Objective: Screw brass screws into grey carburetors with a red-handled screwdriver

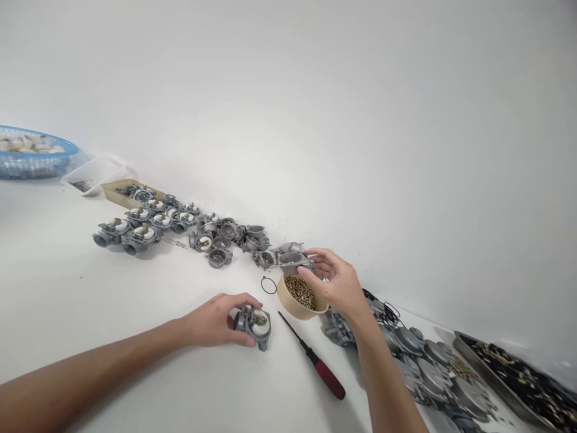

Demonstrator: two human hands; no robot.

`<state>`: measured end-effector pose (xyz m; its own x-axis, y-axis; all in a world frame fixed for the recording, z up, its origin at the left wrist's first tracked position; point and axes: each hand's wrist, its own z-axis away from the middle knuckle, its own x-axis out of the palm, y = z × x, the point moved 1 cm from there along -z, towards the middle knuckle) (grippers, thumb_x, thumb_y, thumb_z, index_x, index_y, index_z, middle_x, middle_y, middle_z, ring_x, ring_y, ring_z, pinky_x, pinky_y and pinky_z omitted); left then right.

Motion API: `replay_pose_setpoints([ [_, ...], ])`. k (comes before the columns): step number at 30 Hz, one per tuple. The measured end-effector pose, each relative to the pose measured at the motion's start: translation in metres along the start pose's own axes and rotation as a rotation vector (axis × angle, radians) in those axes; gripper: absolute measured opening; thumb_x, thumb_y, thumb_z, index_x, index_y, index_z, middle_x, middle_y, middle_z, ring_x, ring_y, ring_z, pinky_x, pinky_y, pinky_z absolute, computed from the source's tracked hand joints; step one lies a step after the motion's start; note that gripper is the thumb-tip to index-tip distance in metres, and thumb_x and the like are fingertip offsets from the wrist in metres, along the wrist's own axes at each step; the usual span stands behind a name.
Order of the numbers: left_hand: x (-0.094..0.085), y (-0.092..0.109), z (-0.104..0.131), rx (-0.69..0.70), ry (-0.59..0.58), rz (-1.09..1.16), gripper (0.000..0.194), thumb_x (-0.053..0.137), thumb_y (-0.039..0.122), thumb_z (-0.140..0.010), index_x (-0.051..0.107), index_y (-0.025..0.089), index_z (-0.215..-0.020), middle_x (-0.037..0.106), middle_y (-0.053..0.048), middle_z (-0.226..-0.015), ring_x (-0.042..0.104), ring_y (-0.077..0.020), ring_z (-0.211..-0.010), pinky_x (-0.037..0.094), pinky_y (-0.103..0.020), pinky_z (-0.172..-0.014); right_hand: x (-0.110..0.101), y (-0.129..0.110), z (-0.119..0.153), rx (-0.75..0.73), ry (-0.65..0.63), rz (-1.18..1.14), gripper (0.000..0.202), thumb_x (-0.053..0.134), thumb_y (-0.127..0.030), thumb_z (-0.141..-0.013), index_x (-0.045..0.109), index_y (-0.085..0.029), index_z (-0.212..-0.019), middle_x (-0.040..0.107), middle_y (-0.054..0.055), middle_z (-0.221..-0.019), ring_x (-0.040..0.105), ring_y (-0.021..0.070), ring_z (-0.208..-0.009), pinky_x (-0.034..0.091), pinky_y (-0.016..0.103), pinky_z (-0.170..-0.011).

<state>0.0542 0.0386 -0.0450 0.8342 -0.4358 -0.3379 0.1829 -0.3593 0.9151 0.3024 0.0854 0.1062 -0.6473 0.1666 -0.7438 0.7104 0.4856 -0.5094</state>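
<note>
A grey metal carburetor body with a white float (260,325) stands on the white table, and my left hand (225,319) is closed round its left side. My right hand (331,279) grips a grey metal bowl (291,260) between thumb and fingers, above the back edge of a cream tub (295,307) of small brass screws (301,291). A thin black ring (268,285) lies left of the tub. Between my hands, nearer to me, rests a screwdriver with a red and black handle (328,379).
Several carburetor bodies with white floats (142,233) and loose bowls (219,257) stand back left. Behind them are a yellowish tray (112,193), a clear box (101,171) and a blue basket (67,149). More metal parts (433,376) and a dark-filled tray (469,349) lie right.
</note>
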Motion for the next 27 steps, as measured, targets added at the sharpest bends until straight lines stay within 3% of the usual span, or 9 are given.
replay_pose_setpoints([
  [3,0.004,0.0,-0.001,-0.03,-0.018,0.197,0.051,0.086,0.034,-0.079,0.059,0.026,-0.121,0.064,-0.012,-0.141,0.063,-0.0316,-0.126,0.059,-0.034,-0.08,-0.002,-0.002,0.002,-0.017,0.032,-0.09,0.045,0.084,-0.046,-0.073,0.069,-0.018,-0.105,0.075,0.009,-0.098,0.071,0.0217,-0.084,0.061,0.035,-0.077],
  [6,0.006,0.0,-0.001,-0.056,-0.019,0.319,0.047,0.087,0.026,-0.077,0.05,0.024,-0.106,0.057,-0.016,-0.151,0.062,-0.0324,-0.13,0.06,-0.034,-0.078,0.002,-0.006,0.003,-0.072,-0.028,-0.082,0.032,0.078,-0.041,-0.079,0.076,-0.019,-0.103,0.075,0.009,-0.105,0.069,0.0183,-0.079,0.06,0.032,-0.07],
  [10,0.007,0.002,-0.001,-0.061,-0.031,0.311,0.043,0.086,0.025,-0.08,0.047,0.023,-0.099,0.055,-0.019,-0.153,0.061,-0.0329,-0.131,0.06,-0.033,-0.077,0.006,-0.017,0.009,-0.121,-0.212,-0.028,0.023,0.07,-0.032,-0.086,0.081,-0.022,-0.103,0.076,0.007,-0.105,0.061,0.0128,-0.067,0.051,0.028,-0.06],
  [13,0.006,0.004,0.0,-0.053,-0.048,0.3,0.041,0.084,0.029,-0.083,0.047,0.022,-0.098,0.054,-0.018,-0.152,0.06,-0.0327,-0.132,0.059,-0.032,-0.077,0.013,-0.032,0.017,-0.153,-0.374,0.035,0.026,0.069,-0.03,-0.087,0.081,-0.025,-0.11,0.075,0.006,-0.111,0.064,0.0133,-0.072,0.051,0.028,-0.064],
  [15,0.006,0.005,0.0,-0.054,-0.046,0.297,0.042,0.084,0.03,-0.083,0.046,0.023,-0.1,0.061,-0.015,-0.143,0.064,-0.0294,-0.122,0.058,-0.031,-0.075,0.02,-0.042,0.023,-0.186,-0.416,0.111,0.025,0.068,-0.027,-0.087,0.082,-0.024,-0.107,0.075,0.006,-0.111,0.066,0.0151,-0.077,0.051,0.029,-0.068],
  [19,0.006,0.005,0.0,-0.051,-0.052,0.262,0.041,0.081,0.03,-0.084,0.048,0.023,-0.106,0.069,-0.007,-0.114,0.065,-0.025,-0.109,0.057,-0.03,-0.073,0.037,-0.054,0.03,-0.209,-0.422,0.236,0.023,0.064,-0.026,-0.089,0.084,-0.024,-0.101,0.075,0.007,-0.1,0.068,0.0207,-0.086,0.049,0.03,-0.068],
  [23,0.006,0.005,0.0,-0.04,-0.048,0.236,0.036,0.081,0.031,-0.083,0.051,0.021,-0.1,0.067,-0.006,-0.11,0.063,-0.026,-0.109,0.057,-0.031,-0.073,0.048,-0.054,0.027,-0.193,-0.391,0.197,0.025,0.068,-0.027,-0.087,0.082,-0.021,-0.107,0.077,0.006,-0.092,0.067,0.0184,-0.077,0.049,0.03,-0.07],
  [27,0.006,0.005,-0.001,-0.042,-0.045,0.275,0.039,0.082,0.029,-0.082,0.054,0.021,-0.107,0.067,-0.007,-0.114,0.064,-0.0275,-0.112,0.058,-0.034,-0.077,0.059,-0.05,0.024,-0.226,-0.385,0.174,0.013,0.075,-0.03,-0.085,0.081,-0.021,-0.093,0.076,0.004,-0.082,0.064,0.0166,-0.072,0.046,0.029,-0.069],
])
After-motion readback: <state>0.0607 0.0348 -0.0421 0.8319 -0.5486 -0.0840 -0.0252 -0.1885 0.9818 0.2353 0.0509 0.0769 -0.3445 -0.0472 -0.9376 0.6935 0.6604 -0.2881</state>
